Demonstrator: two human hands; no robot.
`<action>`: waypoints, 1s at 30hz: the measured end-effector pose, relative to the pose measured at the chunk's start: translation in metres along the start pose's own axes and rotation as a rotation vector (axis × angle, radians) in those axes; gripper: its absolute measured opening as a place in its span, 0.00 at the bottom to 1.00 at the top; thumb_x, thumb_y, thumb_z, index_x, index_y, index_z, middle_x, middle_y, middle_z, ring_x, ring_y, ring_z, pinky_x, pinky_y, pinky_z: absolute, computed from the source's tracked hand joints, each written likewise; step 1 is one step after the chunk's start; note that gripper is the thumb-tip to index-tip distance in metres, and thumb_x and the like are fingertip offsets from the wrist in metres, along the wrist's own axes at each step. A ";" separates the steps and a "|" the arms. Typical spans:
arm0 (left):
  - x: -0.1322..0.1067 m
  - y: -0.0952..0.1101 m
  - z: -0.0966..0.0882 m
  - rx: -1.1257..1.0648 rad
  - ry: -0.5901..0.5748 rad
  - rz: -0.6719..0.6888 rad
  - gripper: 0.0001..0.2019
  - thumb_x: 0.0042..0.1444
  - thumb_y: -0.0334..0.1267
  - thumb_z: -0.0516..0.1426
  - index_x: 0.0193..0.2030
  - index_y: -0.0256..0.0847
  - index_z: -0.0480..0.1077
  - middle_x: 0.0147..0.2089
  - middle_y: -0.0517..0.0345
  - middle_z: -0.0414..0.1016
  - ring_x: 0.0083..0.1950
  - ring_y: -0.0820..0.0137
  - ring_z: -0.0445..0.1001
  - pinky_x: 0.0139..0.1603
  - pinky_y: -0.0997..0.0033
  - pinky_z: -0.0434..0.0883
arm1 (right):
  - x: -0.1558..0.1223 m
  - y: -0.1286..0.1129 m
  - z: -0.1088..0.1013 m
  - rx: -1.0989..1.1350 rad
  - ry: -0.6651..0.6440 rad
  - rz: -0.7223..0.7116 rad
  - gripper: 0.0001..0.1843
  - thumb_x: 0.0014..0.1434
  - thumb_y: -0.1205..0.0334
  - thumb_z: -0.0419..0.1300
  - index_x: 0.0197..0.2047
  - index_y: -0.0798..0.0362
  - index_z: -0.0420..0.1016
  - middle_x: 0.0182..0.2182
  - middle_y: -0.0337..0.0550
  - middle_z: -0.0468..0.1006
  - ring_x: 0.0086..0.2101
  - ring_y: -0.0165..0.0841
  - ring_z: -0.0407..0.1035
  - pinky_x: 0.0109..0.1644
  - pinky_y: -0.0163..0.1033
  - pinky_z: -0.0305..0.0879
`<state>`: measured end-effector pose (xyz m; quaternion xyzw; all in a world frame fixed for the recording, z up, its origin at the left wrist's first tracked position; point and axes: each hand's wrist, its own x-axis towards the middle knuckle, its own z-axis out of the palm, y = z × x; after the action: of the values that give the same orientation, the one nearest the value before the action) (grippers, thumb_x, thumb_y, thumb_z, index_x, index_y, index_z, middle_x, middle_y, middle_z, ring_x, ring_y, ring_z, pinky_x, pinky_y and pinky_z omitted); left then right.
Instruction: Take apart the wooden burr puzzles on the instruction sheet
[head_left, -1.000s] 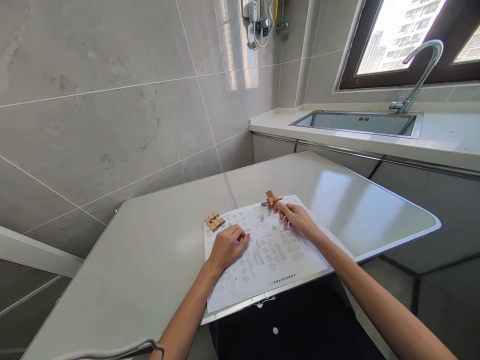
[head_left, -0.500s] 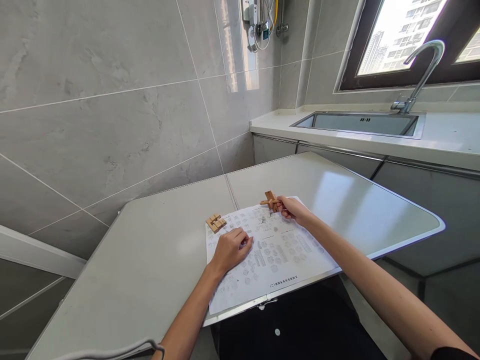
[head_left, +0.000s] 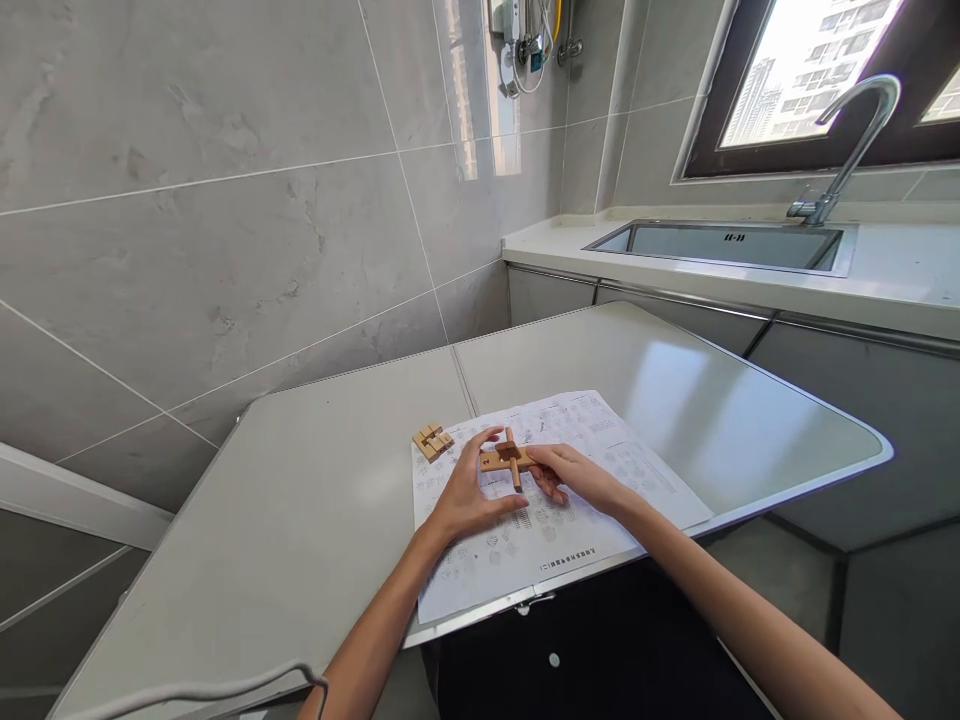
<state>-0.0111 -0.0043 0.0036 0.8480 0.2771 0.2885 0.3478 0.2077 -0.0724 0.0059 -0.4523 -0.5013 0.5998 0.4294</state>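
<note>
- Wooden cross puzzle point(head_left: 508, 452): hangs between both hands above the printed sheet point(head_left: 660, 490); any contact with the paper unclear.
- Right hand point(head_left: 581, 473): pinches one end of the flat bar point(head_left: 491, 462) between thumb and fingers.
- Left hand point(head_left: 469, 495): spreads wide around the other end; contact there unclear.
- Could tip or shed a piece through too loose a one-sided pinch.
- Wooden block cluster point(head_left: 431, 443): lies at the sheet's far-left corner, near the left hand; could get nudged by a careless sweep.
- Table point(head_left: 315, 520): pale, smooth, likely to let dropped pieces slide.
- Beyond: grey tiled wall point(head_left: 225, 200), counter point(head_left: 900, 290) with sink point(head_left: 720, 245) and faucet point(head_left: 870, 130), window point(head_left: 810, 80).
</note>
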 end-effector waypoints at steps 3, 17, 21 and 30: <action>-0.001 0.004 0.002 -0.072 -0.043 -0.019 0.48 0.49 0.49 0.74 0.73 0.52 0.56 0.72 0.44 0.66 0.72 0.49 0.66 0.73 0.42 0.65 | -0.003 0.005 0.004 0.004 -0.014 0.038 0.28 0.68 0.36 0.53 0.27 0.49 0.65 0.19 0.36 0.70 0.19 0.29 0.60 0.24 0.37 0.58; 0.001 0.001 0.007 0.036 -0.010 0.005 0.43 0.44 0.50 0.75 0.65 0.47 0.64 0.59 0.48 0.74 0.59 0.54 0.75 0.62 0.48 0.73 | -0.009 0.017 0.007 -0.005 0.111 -0.015 0.22 0.67 0.37 0.58 0.39 0.50 0.68 0.21 0.31 0.71 0.17 0.26 0.60 0.22 0.34 0.56; 0.000 0.000 0.007 0.053 -0.030 -0.011 0.42 0.44 0.52 0.75 0.64 0.47 0.65 0.58 0.49 0.75 0.58 0.54 0.75 0.62 0.48 0.73 | -0.009 0.022 0.006 -0.008 0.131 -0.056 0.23 0.68 0.38 0.59 0.43 0.51 0.70 0.22 0.31 0.72 0.18 0.25 0.61 0.23 0.33 0.57; 0.001 0.001 0.006 0.057 -0.041 -0.012 0.41 0.46 0.53 0.74 0.63 0.48 0.65 0.59 0.47 0.75 0.58 0.54 0.76 0.60 0.49 0.75 | -0.007 0.027 0.006 -0.043 0.136 -0.088 0.25 0.67 0.35 0.58 0.44 0.51 0.70 0.23 0.32 0.73 0.18 0.26 0.63 0.22 0.33 0.60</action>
<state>-0.0060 -0.0065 0.0012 0.8614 0.2832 0.2611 0.3310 0.2023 -0.0842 -0.0194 -0.4787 -0.5031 0.5374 0.4785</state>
